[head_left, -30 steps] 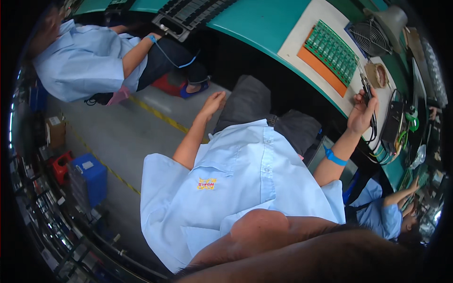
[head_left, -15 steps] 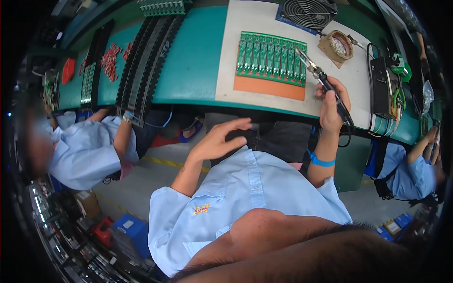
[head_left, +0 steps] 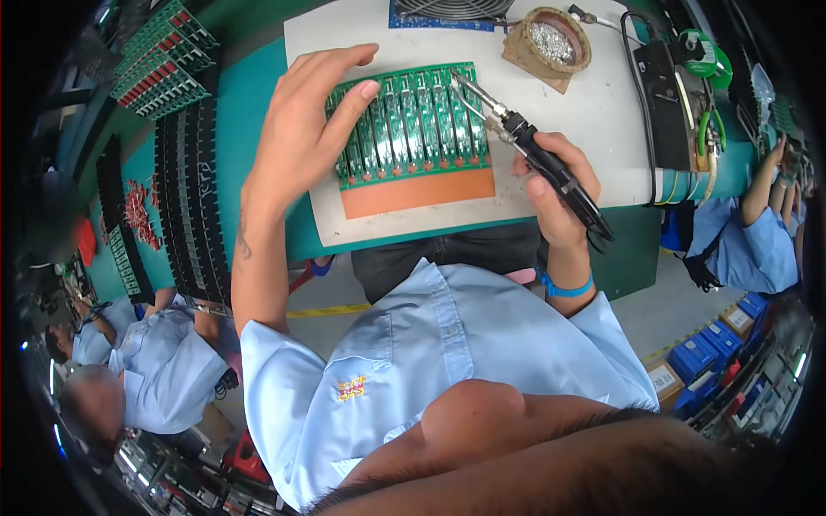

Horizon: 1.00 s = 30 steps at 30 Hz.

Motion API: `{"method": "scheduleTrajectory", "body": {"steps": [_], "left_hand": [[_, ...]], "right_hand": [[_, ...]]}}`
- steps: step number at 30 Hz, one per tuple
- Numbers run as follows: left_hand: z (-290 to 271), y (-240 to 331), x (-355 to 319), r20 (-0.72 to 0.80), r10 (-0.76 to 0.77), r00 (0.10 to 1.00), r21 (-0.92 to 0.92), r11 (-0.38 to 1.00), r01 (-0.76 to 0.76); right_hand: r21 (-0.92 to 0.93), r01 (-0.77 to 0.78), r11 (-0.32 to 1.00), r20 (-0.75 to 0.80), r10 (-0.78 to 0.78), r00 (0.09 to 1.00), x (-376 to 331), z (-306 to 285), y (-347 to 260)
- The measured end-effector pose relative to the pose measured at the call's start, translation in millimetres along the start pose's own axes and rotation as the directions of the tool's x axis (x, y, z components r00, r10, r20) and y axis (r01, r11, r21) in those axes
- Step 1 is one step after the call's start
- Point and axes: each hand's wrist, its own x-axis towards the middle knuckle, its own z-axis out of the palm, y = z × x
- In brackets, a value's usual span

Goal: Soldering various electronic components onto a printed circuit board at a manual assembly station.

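The left hand (head_left: 297,120), thumb spread from its fingers, was over the near-side end of the green circuit-board panel (head_left: 422,120); whether it touched, I could not tell. The right hand (head_left: 559,217) was wrapped around a black-handled tool (head_left: 527,138), tip toward the panel, which lay between both hands. Beyond the right hand stood a round tub (head_left: 519,45).

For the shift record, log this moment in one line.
right hand: holding soldering tool | left hand: over left end of green circuit board | orange sheet: under board
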Motion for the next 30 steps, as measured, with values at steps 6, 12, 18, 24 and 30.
{"method": "scheduleTrajectory", "body": {"steps": [6, 12, 18, 24, 30], "left_hand": [[5, -21, 2, 0.024, -0.013, 1.0, -0.006, 1.0, 0.013], [3, -25, -10, 0.051, 0.046, 0.998, 0.0, 0.999, -0.046], [12, -30, -10, 0.068, 0.174, 0.982, 0.123, 0.976, -0.182], [15, -43, -18, -0.09, 0.176, 0.98, 0.204, 0.967, -0.155], [17, -47, -15, -0.201, 0.189, 0.961, 0.178, 0.972, -0.154]], "right_hand": [[-0.126, -0.046, 0.991, 0.054, 0.053, 0.997, 1, -1, -8], [-0.176, 0.03, 0.984, 0.088, -0.014, 0.996, -6, -2, -3], [-0.23, 0.087, 0.969, 0.136, -0.056, 0.989, -11, -14, -2], [-0.103, -0.01, 0.995, 0.024, 0.012, 1.0, -15, -17, 15], [-0.004, -0.058, 0.998, 0.015, 0.058, 0.998, -7, -17, 22]]}}
